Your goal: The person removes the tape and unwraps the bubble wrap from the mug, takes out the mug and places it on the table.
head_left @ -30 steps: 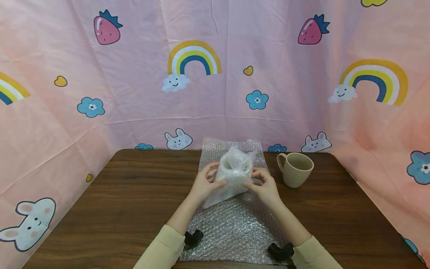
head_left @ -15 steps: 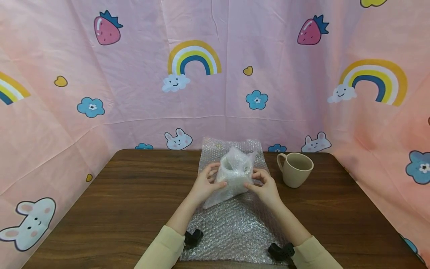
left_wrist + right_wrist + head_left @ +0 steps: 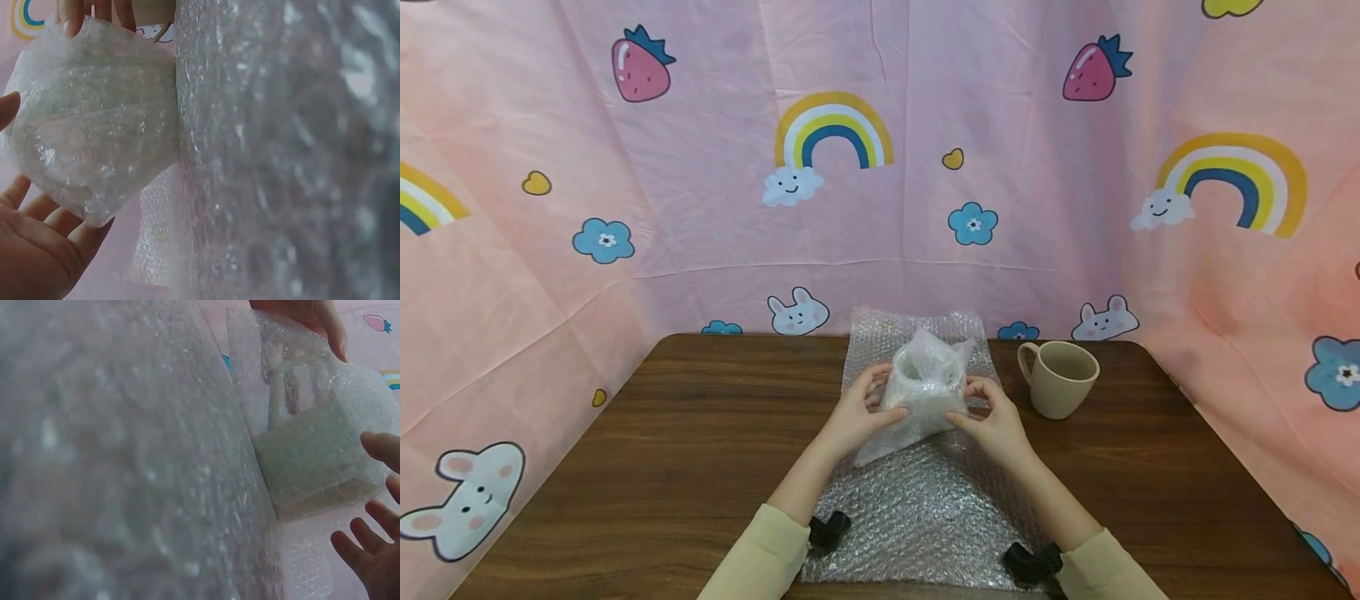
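Observation:
A mug wrapped in clear bubble wrap (image 3: 928,402) sits on a long bubble wrap sheet (image 3: 917,521) in the head view. Its handle shows through the wrapping in the right wrist view, with a loose flap of wrap around it. My left hand (image 3: 856,410) holds the wrapped mug's left side, thumb in front and fingers behind. On the opposite side my right hand (image 3: 998,423) holds it the same way, its thumb on the front; in the right wrist view its fingers (image 3: 369,534) look spread. Folds of wrap hide parts of the mug.
A beige mug (image 3: 1063,380) stands unwrapped on the dark wooden table (image 3: 715,442), right of the sheet, handle to the left. The sheet runs from the table's front to its back edge. A pink patterned cloth (image 3: 880,225) hangs behind the table.

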### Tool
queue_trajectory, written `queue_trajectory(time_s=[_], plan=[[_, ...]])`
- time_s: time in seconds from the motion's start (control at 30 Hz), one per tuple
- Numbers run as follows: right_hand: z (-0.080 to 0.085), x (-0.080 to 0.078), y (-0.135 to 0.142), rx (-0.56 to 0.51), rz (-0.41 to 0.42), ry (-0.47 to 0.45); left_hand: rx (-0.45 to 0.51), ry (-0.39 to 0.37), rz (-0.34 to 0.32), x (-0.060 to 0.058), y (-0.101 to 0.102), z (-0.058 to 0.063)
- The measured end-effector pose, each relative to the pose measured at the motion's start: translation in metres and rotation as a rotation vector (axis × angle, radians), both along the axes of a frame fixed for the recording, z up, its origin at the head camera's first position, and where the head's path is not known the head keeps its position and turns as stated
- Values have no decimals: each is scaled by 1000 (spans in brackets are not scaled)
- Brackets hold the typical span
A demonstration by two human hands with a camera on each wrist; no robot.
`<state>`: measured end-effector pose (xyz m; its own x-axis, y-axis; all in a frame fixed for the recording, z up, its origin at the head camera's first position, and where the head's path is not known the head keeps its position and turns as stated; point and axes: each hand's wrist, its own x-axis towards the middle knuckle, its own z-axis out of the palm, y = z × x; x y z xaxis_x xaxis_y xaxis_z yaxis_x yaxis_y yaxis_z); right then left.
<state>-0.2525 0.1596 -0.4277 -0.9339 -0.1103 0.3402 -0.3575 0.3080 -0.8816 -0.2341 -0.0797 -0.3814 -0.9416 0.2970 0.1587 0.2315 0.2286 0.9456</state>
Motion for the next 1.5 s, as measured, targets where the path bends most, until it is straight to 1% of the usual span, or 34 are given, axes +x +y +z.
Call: queue_trajectory(time_s=[0.13, 0.3, 0.43, 0.53, 0.67, 0.8, 0.9, 1.03, 1.27, 1.4, 1.5], plan=[[-3, 0, 5, 33, 21, 27, -4, -3, -20, 3, -2, 3], [1, 2, 8, 75, 25, 56, -7, 4, -36, -1, -4, 1], [5, 3, 11, 110, 22, 103, -6, 10, -34, -13, -7, -16], [6, 3, 13, 150, 10, 172, -14, 25, -21, -20, -8, -27], [10, 1, 15, 212, 23, 290, -39, 51, -22, -21, -8, -25], [18, -2, 15, 281, 88, 401, -60, 72, -24, -24, -8, -23], [25, -3, 14, 340, 131, 449, -71, 70, -16, -26, -8, -21], [35, -5, 12, 417, 168, 468, -80, 65, -17, -29, -8, -19], [54, -11, 8, 563, 227, 470, -65, 42, -54, -36, -7, -18], [64, -14, 5, 662, 292, 500, -98, 47, -61, -39, -5, -18], [71, -17, 2, 723, 337, 529, -128, 48, -54, -40, -3, -19]])
